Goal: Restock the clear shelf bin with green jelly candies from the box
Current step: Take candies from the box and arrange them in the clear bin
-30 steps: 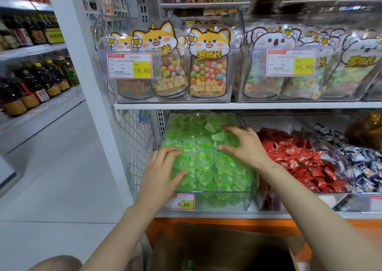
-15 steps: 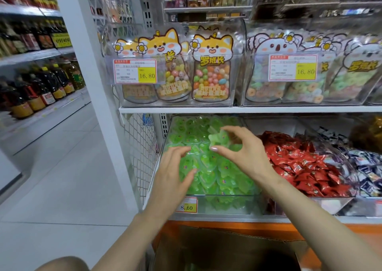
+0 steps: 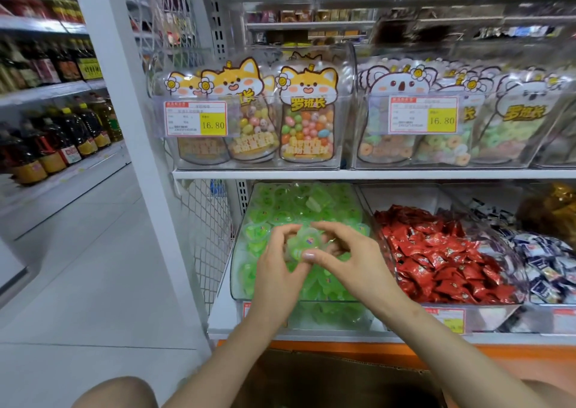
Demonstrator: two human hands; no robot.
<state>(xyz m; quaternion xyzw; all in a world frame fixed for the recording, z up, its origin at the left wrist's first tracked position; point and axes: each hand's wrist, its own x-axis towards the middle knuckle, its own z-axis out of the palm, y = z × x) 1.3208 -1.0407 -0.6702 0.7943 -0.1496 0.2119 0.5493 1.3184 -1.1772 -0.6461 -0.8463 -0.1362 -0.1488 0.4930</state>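
Note:
The clear shelf bin (image 3: 238, 270) on the lower shelf is heaped with green jelly candies (image 3: 290, 205) in small heart-shaped cups. My left hand (image 3: 279, 270) and my right hand (image 3: 352, 258) meet over the front of the heap. Together their curled fingers and thumbs hold a small cluster of green jelly cups (image 3: 307, 242) just above the pile. The cardboard box (image 3: 327, 376) lies open below the shelf, between my forearms; its inside is dark.
Right of the green bin stands a bin of red-wrapped candies (image 3: 442, 252), then blue-and-white ones (image 3: 548, 264). The shelf above (image 3: 343, 174) carries clear bins of bagged sweets. A white upright post (image 3: 140, 158) and wire mesh stand left; an aisle floor with oil bottles lies beyond.
Both hands have drawn together toward the front of the bin and closed round a few jelly cups, which they have lifted off the heap. The view has tilted down slightly.

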